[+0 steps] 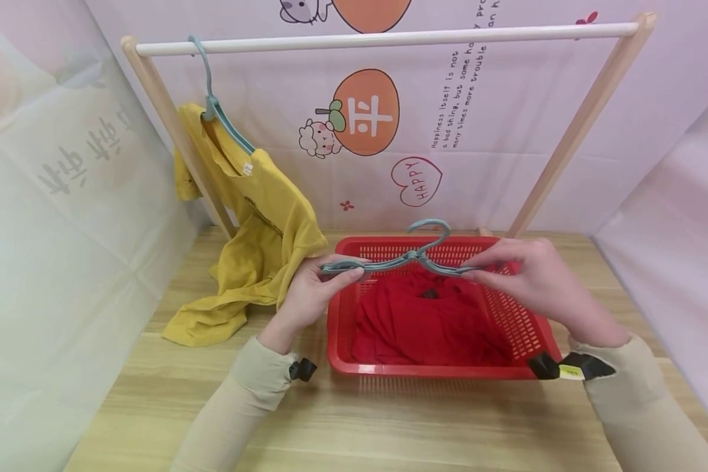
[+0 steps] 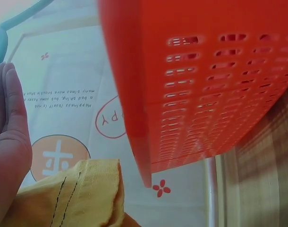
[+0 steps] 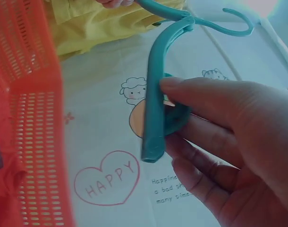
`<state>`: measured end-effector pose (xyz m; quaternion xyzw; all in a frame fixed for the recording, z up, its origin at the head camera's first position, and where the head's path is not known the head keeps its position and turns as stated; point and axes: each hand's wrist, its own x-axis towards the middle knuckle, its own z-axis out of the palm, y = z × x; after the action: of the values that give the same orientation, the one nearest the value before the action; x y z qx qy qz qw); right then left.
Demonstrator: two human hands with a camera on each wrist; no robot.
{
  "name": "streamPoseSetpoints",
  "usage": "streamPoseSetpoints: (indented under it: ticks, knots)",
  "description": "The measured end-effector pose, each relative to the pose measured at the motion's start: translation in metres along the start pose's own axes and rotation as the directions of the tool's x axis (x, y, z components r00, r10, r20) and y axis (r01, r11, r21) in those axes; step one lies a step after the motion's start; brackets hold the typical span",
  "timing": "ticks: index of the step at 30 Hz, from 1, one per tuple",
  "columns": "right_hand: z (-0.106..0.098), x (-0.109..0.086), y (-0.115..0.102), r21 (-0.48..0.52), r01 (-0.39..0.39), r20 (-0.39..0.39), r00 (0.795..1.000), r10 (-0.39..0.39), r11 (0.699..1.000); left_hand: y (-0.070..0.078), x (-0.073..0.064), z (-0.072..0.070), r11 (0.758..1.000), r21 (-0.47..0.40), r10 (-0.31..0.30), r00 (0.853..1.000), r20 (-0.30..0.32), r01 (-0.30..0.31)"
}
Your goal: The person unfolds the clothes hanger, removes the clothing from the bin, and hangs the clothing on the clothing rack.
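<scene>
A teal clothes hanger (image 1: 401, 260) is held level above the red basket, its hook upward. My left hand (image 1: 315, 288) grips its left arm with the thumb in front. At the other end, my right hand (image 1: 525, 275) pinches the right arm between thumb and fingers, seen closely as the right hand (image 3: 219, 123) in the right wrist view. Below the hanger, a crumpled red garment (image 1: 431, 321) lies in the red basket (image 1: 436, 372). A yellow shirt (image 1: 259, 216) hangs left of my left hand on another teal hanger (image 1: 230, 124), its lower part spread on the table.
A rack with a white rail (image 1: 383, 40) and wooden posts (image 1: 578, 131) stands behind the basket. The wooden table (image 1: 389, 426) extends in front. A printed cloth (image 1: 484, 183) covers the back, with pale cloth walls on both sides.
</scene>
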<state>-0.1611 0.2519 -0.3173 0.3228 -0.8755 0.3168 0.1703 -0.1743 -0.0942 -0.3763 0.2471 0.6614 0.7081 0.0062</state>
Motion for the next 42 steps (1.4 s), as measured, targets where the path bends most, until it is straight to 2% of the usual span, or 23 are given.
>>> streamPoseSetpoints:
  ticks: [3,6,8,10,13,17,20,23,25,29,37,42]
  knots:
    - [-0.001,0.001,-0.001,0.001,0.003,0.004,1.000,-0.003,1.000,0.000,0.000,-0.001,1.000,0.017,-0.012,1.000,-0.017,0.012]
    - [-0.001,-0.001,-0.001,0.028,-0.055,-0.016,0.998,0.056,0.998,0.001,0.000,-0.001,0.999,0.033,-0.025,0.999,-0.042,0.026]
    - [-0.001,-0.003,-0.001,0.065,-0.120,-0.037,0.992,0.122,0.991,0.001,0.000,-0.002,0.999,0.035,-0.030,0.998,-0.053,0.031]
    - [-0.001,-0.006,0.000,0.106,-0.182,-0.067,0.980,0.190,0.978,0.001,0.000,-0.003,0.999,0.042,-0.031,0.998,-0.063,0.034]
    - [-0.002,-0.010,0.002,0.175,-0.235,-0.119,0.959,0.258,0.956,0.000,0.000,-0.004,0.999,0.030,-0.032,0.997,-0.064,0.034]
    - [-0.007,-0.015,0.009,0.253,-0.244,-0.181,0.939,0.293,0.936,0.002,0.000,-0.007,1.000,0.005,-0.020,0.997,-0.074,0.020]
    - [-0.012,-0.021,0.014,0.291,-0.293,-0.179,0.918,0.353,0.911,0.002,0.000,-0.009,1.000,-0.029,0.005,0.997,-0.075,-0.007]
    - [-0.015,-0.026,0.018,0.298,-0.372,-0.137,0.895,0.425,0.879,0.002,0.001,-0.010,0.999,-0.049,0.020,0.998,-0.065,-0.024]
    - [-0.016,-0.027,0.020,0.290,-0.403,-0.110,0.887,0.449,0.868,0.002,0.001,-0.010,0.999,-0.039,0.015,0.998,-0.059,-0.018]
    - [-0.019,-0.025,0.022,0.286,-0.406,-0.080,0.892,0.444,0.868,0.000,0.001,-0.010,1.000,-0.013,-0.006,0.998,-0.059,0.005]
    - [-0.029,-0.013,0.016,0.290,-0.359,-0.051,0.920,0.389,0.887,-0.001,0.001,-0.008,1.000,0.005,-0.029,0.999,-0.029,0.029]
    - [-0.036,-0.013,0.015,0.284,-0.361,-0.046,0.920,0.389,0.888,0.001,0.002,-0.009,1.000,-0.010,-0.029,0.998,-0.050,0.029]
